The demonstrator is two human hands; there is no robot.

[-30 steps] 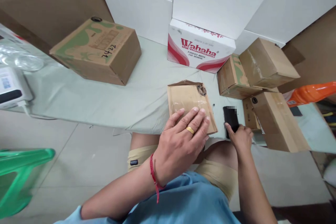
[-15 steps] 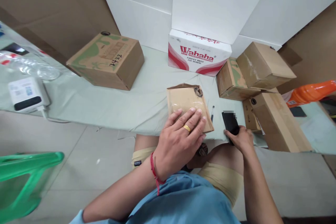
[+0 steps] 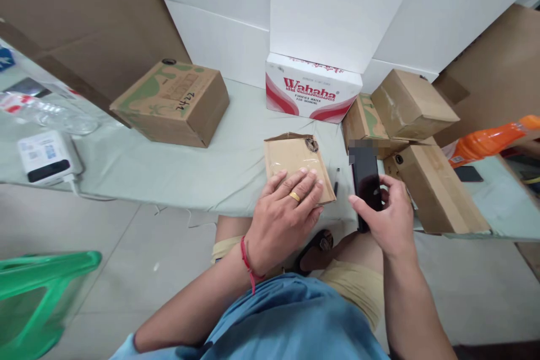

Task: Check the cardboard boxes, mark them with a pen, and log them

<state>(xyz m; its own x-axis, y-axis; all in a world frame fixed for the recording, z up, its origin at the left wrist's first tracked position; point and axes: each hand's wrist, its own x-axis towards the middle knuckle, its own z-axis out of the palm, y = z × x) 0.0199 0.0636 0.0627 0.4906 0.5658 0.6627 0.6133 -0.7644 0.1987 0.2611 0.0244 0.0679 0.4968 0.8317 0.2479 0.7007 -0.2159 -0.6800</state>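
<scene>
My left hand (image 3: pixel 287 211) lies flat on a small cardboard box (image 3: pixel 291 154), its fingers stretched over the taped top. A dark ring-shaped mark shows near that box's far right corner. In my right hand (image 3: pixel 390 219) is a black smartphone (image 3: pixel 366 180), gripped by its sides between thumb and fingers and raised at the table's front edge. Part of the phone's upper end is blurred out. Between the box and the phone, a thin dark pen (image 3: pixel 336 181) lies on the cloth.
A printed carton (image 3: pixel 172 104) stands at left, a white Wahaba carton (image 3: pixel 312 90) at the back. On the right are stacked brown boxes (image 3: pixel 415 104) and an orange bottle (image 3: pixel 485 143). A white device (image 3: pixel 48 157) with a cable, clear bottles (image 3: pixel 63 115) and a green stool (image 3: pixel 46 292) are at left.
My right hand has lifted the smartphone up from the table edge and turned it more upright. My left hand stays on the box. The view has shifted slightly.
</scene>
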